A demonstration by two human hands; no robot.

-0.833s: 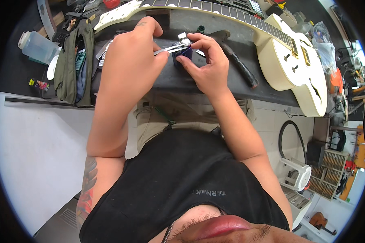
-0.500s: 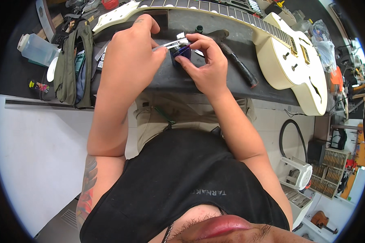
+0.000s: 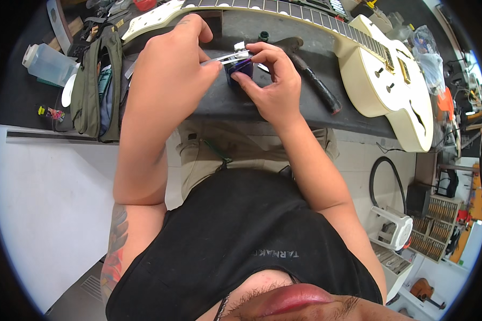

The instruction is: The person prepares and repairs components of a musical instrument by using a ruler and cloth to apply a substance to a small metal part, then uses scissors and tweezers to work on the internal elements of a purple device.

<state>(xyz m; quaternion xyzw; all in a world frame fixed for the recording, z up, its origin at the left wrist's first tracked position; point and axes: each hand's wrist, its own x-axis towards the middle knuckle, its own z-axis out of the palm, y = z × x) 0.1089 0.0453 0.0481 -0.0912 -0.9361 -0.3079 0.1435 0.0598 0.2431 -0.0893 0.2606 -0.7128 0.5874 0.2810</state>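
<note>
Over the dark bench, my left hand (image 3: 168, 75) is closed on a pair of slim metal tweezers (image 3: 219, 59). The tweezers point right, their tips beside the fingertips of my right hand (image 3: 276, 80). That hand pinches a small, dark blue, shiny container (image 3: 243, 68), thumb below and fingers above. A crumpled white or silvery piece (image 3: 240, 49) shows at the container's far side, close to the tweezer tips. Whether the tips touch it, I cannot tell. A small dark green cap (image 3: 263, 37) lies just beyond. My fingers partly hide the container.
A cream hollow-body guitar (image 3: 361, 88) lies across the back and right of the bench (image 3: 219, 109). A hammer-like tool with a black handle (image 3: 317, 83) rests right of my hands. At left are an olive bag (image 3: 85, 99) and a clear plastic bottle (image 3: 51, 65).
My left forearm has shifted very slightly left. Both hands keep their grips, and the tweezers stay by the blue container.
</note>
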